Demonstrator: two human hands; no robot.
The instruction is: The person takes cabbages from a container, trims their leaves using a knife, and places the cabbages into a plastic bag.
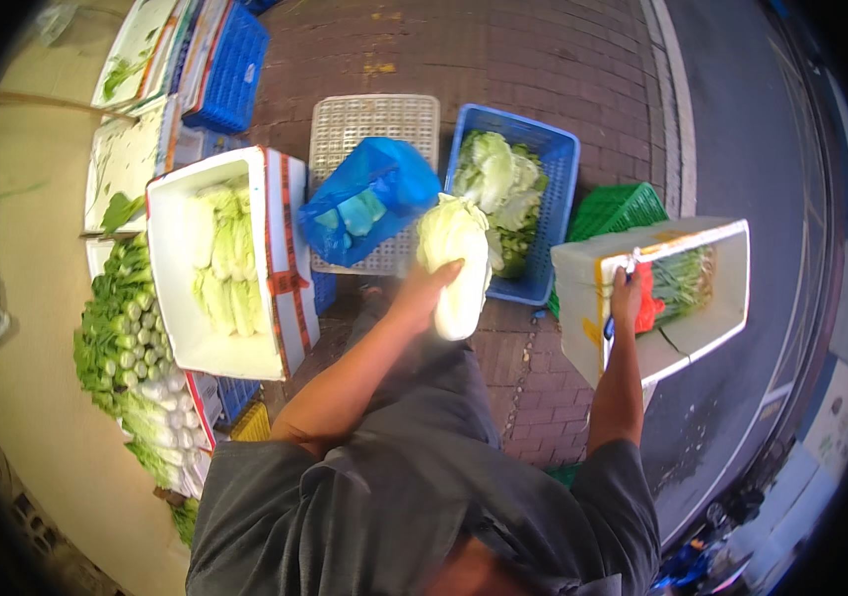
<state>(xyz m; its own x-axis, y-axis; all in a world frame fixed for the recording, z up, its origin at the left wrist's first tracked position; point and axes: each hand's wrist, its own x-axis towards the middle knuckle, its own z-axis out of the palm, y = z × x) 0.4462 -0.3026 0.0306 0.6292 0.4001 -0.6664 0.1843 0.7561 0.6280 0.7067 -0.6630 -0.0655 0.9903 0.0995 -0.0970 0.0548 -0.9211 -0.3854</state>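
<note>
My left hand (424,298) grips a pale napa cabbage (461,261) by its side and holds it upright above the crates, its leafy end away from me. At the right, my right hand (625,294) is closed around a dark blue-handled tool (609,326) at the rim of a white foam box (580,298). The tool's working end cannot be made out. Inside that box lie bunched green onions (681,279) and a red plastic bag (646,298). Beyond the cabbage, a blue crate (554,223) holds loose leaves and trimmings (502,179).
A foam box (282,253) of napa cabbages (227,261) stands at the left. A blue plastic bag (387,175) rests on an upturned beige crate (335,112). Leafy greens (126,328) are stacked farther left. A green crate (618,208) sits behind the right box, near the kerb (673,112).
</note>
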